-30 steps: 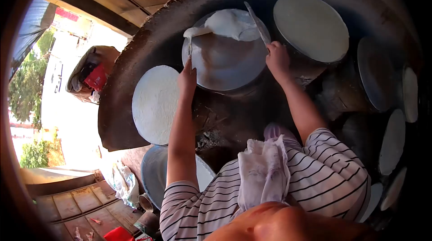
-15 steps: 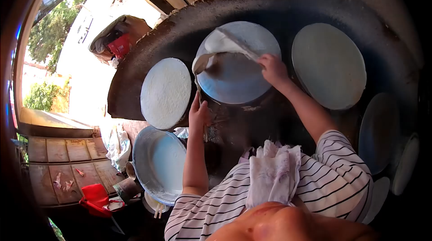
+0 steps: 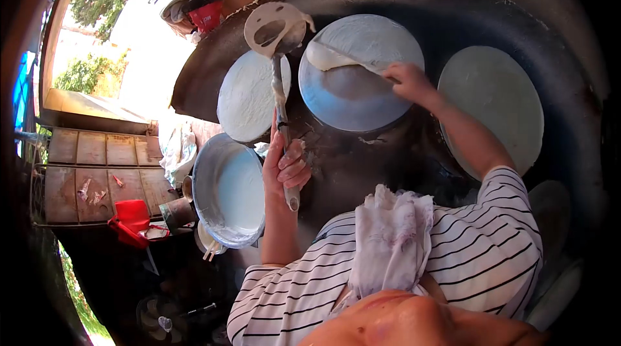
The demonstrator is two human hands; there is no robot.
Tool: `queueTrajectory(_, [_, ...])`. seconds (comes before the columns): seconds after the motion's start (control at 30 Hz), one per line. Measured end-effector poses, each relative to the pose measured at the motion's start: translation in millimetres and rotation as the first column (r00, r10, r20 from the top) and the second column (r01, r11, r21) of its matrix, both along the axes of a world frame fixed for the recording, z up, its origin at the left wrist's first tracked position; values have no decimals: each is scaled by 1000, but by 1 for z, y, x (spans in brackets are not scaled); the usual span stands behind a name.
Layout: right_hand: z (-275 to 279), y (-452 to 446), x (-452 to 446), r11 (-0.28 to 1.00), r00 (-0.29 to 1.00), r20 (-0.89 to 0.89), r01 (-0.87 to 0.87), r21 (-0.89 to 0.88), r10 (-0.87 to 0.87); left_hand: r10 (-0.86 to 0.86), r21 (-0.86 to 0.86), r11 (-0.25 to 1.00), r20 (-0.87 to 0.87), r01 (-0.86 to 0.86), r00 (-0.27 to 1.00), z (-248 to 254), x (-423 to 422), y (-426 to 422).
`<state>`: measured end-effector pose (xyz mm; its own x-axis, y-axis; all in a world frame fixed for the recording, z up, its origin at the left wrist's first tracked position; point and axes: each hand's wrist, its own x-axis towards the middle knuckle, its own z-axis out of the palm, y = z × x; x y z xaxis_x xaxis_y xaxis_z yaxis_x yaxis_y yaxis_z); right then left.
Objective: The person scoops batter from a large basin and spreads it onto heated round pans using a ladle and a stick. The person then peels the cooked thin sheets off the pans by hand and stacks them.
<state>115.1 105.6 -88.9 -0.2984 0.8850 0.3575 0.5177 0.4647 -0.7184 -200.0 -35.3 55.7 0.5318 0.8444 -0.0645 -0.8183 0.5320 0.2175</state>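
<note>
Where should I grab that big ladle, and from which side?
Probably by the lower part of the ladle's long handle, where the left hand holds it, coming from the striped shirt's side. The handle points that way and looks cleaner there; the wide bowl and upper handle are smeared with pale batter.

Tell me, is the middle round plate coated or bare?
Partly coated: white paste covers the far side of the middle round plate, while its near side looks bare.

The ladle (image 3: 278, 81) looks like smooth, dull metal under pale smears, the round plate (image 3: 349, 103) like smooth metal with a soft sheen, the stove top (image 3: 197, 84) matt and rough — the towel (image 3: 391, 236) is crumpled cloth.
</note>
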Motion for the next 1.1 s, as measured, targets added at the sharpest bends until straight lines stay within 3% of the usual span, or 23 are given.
queueTrajectory(0.03, [-1,4,26,998,999,-14,32,56,-31,6,14,1000,-24,-5,1000,3,3,1])
queueTrajectory(0.07, [11,6,39,980,979,-59,192,-45,-195,24,38,999,-38,-23,999,2,9,5])
queueTrajectory(0.1, [-8,30,56,936,936,34,352,-23,-351,5,-28,1000,-5,-5,1000,-13,14,14])
queueTrajectory(0.17, [-24,61,48,971,965,108,238,19,-239,-10,-272,961,141,48,990,-51,25,32])
queueTrajectory(0.27, [-16,53,-13,1000,996,83,15,12,-16,19,-425,894,350,141,937,-78,32,29])
queueTrajectory(0.3, [-21,38,-19,999,996,78,-36,-8,37,-33,-399,894,394,203,919,-72,30,20])
queueTrajectory(0.33, [-18,31,-20,996,993,77,-90,-14,91,89,-444,893,331,71,939,-55,32,9])
queueTrajectory(0.4, [-2,30,-6,985,985,28,-167,-42,168,77,-313,949,345,37,935,-31,23,-6])
queueTrajectory(0.47, [6,27,23,959,967,-80,-253,-131,244,86,-171,984,212,-50,973,-13,13,-11])
queueTrajectory(0.53, [14,51,41,955,997,-9,-76,-285,76,117,-201,976,179,-80,977,-24,12,3])
queueTrajectory(0.57, [-1,72,38,983,993,12,117,-139,-116,116,-242,968,194,-67,974,-32,12,13])
queueTrajectory(0.67, [-14,90,6,981,978,75,-193,-12,193,90,-434,895,407,106,909,-62,26,40])
queueTrajectory(0.7, [-7,70,-4,970,977,-31,-215,-117,213,85,-446,886,423,126,902,-54,28,40])
queueTrajectory(0.77, [-5,40,7,958,961,41,-267,-101,272,110,-455,882,454,124,884,-24,33,14])
queueTrajectory(0.8, [2,36,17,953,949,89,-295,-73,301,93,-396,913,436,98,895,-4,29,7])
queueTrajectory(0.87, [24,37,36,914,952,-36,-303,-268,305,0,-218,975,230,51,973,22,15,15])
queueTrajectory(0.93, [34,56,29,893,989,104,-46,-449,103,-86,-175,980,68,97,994,3,-2,37])
queueTrajectory(1.03, [-1,69,7,948,950,-14,-313,-53,312,95,-550,835,186,24,978,-21,-2,60])
queueTrajectory(1.07, [-3,59,10,920,922,-3,-386,-66,387,45,-518,849,266,104,963,-23,-8,51])
queueTrajectory(1.1, [8,50,27,908,917,-35,-399,-127,398,34,-478,876,194,64,980,-14,-9,42])
